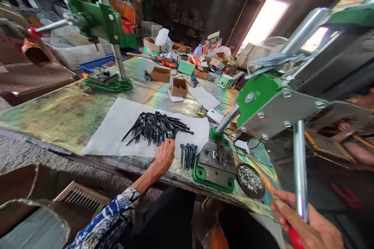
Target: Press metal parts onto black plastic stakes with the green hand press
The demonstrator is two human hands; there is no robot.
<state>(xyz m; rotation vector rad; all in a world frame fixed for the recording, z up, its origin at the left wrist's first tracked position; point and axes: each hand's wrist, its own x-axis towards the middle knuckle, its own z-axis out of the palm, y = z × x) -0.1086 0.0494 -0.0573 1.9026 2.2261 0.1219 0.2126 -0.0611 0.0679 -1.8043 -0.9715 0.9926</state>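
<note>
My left hand (165, 155) reaches to the near edge of a pile of black pointed parts (153, 126) on a white sheet (108, 132); its fingers are pressed together, and what they hold is hidden. My right hand (306, 218) is wrapped round the lower end of the metal press lever (300, 167), near its red knob (295, 238). Between my hands stands a green hand press, its steel fixture (217, 157) on a green base. Left of that base lies a small row of black parts (188, 156). A round dish of small silver pieces (250, 179) sits to its right.
A second green press (109, 83) stands at the table's left. Small cardboard boxes (179, 88), green devices (186, 67) and cables lie further back. A person's hand (344, 126) shows at the far right, near a chair. An open carton (32, 218) is at lower left.
</note>
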